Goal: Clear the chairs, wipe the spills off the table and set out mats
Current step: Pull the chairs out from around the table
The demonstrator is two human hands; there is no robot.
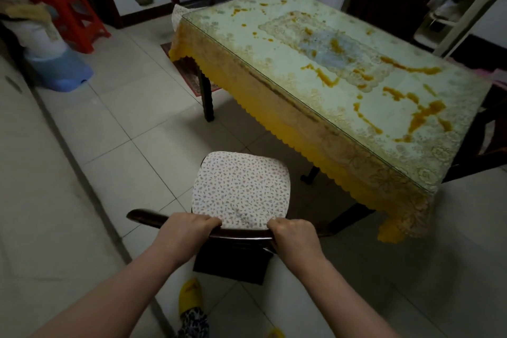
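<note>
- Left hand (pixel 189 225) and right hand (pixel 292 230) each curl over the dark wooden top rail of the chair (pixel 241 234) at 6 o'clock — both clamped on it.
- The chair's seat carries a floral-print cushion (pixel 241 191), pointing toward 12 o'clock.
- The desk (pixel 340 129) stands at 1 to 2 o'clock, apart from the chair, draped in a yellow lace tablecloth under a glass top.
- Orange-brown spills (pixel 422 115) streak the glass — thickest toward 3 o'clock.
- A red plastic stool (pixel 71 16) sits at 10 o'clock.

Orange spills (pixel 422 115) on table (pixel 274 44)
</note>
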